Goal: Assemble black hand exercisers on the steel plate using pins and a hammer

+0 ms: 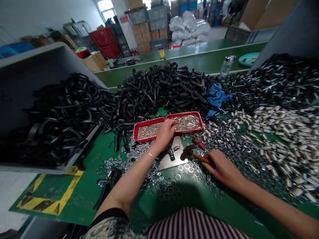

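Observation:
My left hand (pixel 166 132) is over the join of two red trays, its fingertips pinched together at the left part of the right-hand tray (pixel 201 123), which holds small metal pins. What the fingertips hold, if anything, is too small to make out. The left-hand tray (pixel 136 132) contains tiny metal pieces. My right hand (pixel 219 166) grips the wooden handle of a hammer (pixel 187 152), whose dark head is at the right edge of a metal plate (pixel 164 162). On the plate lie a black part (pixel 171 154) and a short metal sleeve (pixel 176 148).
Black parts (pixel 154 86) are heaped behind the trays and in a grey bin (pixel 62 53) at left. Metal sleeves (pixel 286 132) cover the right side. Rings (pixel 190 169) and nuts surround the plate. A red-handled tool (pixel 198 143), blue cloth (pixel 216 96) and glass bottle (pixel 227 66) are nearby.

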Demonstrator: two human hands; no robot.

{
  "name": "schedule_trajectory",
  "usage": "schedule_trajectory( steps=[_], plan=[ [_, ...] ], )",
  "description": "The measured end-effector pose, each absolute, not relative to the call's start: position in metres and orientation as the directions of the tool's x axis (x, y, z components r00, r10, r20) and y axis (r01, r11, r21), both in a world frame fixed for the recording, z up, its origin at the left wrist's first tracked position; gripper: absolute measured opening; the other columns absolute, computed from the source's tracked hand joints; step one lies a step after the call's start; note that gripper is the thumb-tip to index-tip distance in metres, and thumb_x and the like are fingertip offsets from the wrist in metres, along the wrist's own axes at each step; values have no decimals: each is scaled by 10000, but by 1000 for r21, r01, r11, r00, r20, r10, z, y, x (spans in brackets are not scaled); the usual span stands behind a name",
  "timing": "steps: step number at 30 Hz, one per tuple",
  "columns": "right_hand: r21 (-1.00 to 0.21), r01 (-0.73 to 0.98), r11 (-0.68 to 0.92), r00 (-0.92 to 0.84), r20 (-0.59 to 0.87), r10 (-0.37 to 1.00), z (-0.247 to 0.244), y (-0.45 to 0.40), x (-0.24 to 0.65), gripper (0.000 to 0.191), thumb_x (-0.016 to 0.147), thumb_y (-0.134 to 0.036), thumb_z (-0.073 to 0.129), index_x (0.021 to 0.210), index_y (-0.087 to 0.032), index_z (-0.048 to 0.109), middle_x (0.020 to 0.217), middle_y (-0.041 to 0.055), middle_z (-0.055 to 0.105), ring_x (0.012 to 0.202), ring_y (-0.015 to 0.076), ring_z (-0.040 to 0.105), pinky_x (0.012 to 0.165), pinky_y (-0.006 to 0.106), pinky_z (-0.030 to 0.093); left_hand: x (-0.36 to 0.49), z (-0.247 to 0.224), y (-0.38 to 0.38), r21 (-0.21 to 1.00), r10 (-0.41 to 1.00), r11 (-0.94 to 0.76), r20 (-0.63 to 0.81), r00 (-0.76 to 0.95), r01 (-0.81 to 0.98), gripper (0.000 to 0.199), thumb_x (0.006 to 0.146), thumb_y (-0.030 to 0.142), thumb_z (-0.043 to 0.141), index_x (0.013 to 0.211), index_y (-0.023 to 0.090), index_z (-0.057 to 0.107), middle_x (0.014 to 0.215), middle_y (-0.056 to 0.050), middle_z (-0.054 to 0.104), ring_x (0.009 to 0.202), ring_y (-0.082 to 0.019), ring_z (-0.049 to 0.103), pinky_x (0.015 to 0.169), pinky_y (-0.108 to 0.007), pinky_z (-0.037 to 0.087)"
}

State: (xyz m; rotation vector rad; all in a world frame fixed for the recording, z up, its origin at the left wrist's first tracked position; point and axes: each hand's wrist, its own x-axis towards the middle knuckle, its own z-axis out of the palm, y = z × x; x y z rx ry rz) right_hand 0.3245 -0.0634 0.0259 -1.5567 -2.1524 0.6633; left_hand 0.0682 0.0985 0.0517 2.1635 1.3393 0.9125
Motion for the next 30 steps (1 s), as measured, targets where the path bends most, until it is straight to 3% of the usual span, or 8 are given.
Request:
schedule_trajectory(
  steps=[3, 5, 7, 16, 21, 23, 26, 30],
  plan=[
    [-709, 700, 84, -258, -141, 956, 36, -61, 327, 284, 961, -493, 484, 967, -216, 546, 872, 70, 627, 726, 216, 611, 659, 352, 499, 43, 41, 64, 883, 965, -229, 152, 212, 409, 153, 873, 191, 649, 1016, 190, 703, 931, -47, 731, 819, -175, 675, 783, -301, 523],
    [-759, 643, -103, -260, -343, 903, 42, -57, 326, 349, 969, -557, 429, 979, -228, 547, 787, 32, 626, 560, 179, 566, 508, 313, 445, 29, 29, 45, 926, 985, -113, 57, 162, 359, 119, 857, 230, 675, 958, 180, 715, 883, -41, 738, 768, -171, 672, 735, -290, 518],
    [-780, 601, -174, -241, -384, 891, 48, -52, 321, 383, 959, -589, 421, 963, -230, 557, 742, 18, 625, 516, 165, 545, 458, 292, 406, 20, 17, 33, 922, 991, -72, 25, 128, 380, 86, 845, 243, 691, 885, 172, 721, 853, -39, 735, 771, -172, 668, 741, -289, 505],
    [-776, 631, 7, -306, -241, 921, 48, -29, 291, 337, 962, -525, 472, 889, -215, 583, 723, 26, 656, 588, 158, 572, 548, 291, 406, 20, 3, 27, 813, 987, -138, 68, 142, 566, 92, 859, 208, 688, 782, 159, 684, 808, -37, 681, 774, -178, 632, 749, -307, 467],
    [-703, 705, 92, -336, -217, 917, 48, -26, 289, 337, 1000, -500, 416, 933, -214, 579, 758, 27, 657, 655, 179, 609, 616, 305, 433, 17, 13, 22, 513, 888, -452, 186, 420, 730, 129, 936, 282, 603, 888, 187, 675, 944, -73, 675, 985, -254, 598, 913, -427, 458],
    [-688, 710, 149, -347, -157, 925, 58, -28, 283, 336, 1012, -502, 404, 958, -215, 571, 777, 28, 657, 683, 182, 618, 640, 304, 440, 15, 18, 17, 433, 875, -482, 187, 447, 762, 276, 902, 402, 653, 1075, 186, 655, 1095, -107, 656, 1078, -298, 572, 964, -486, 452],
    [-649, 721, 242, -342, -30, 939, 71, -28, 271, 349, 1036, -489, 342, 1035, -211, 555, 829, 49, 668, 712, 188, 627, 660, 301, 441, 14, 23, 5, 460, 908, -418, 175, 382, 784, 814, 753, 519, 786, 1395, 142, 456, 1312, -179, 567, 1192, -364, 535, 1014, -543, 452],
    [-470, 830, 301, -392, -107, 914, 63, -18, 258, 316, 1021, -451, 356, 969, -200, 541, 851, 97, 675, 700, 216, 626, 632, 307, 417, 14, 18, -4, 523, 899, -420, 129, 418, 741, 904, 766, 360, 791, 1496, 163, 294, 1420, -195, 504, 1290, -376, 506, 1083, -570, 421]
  ],
)
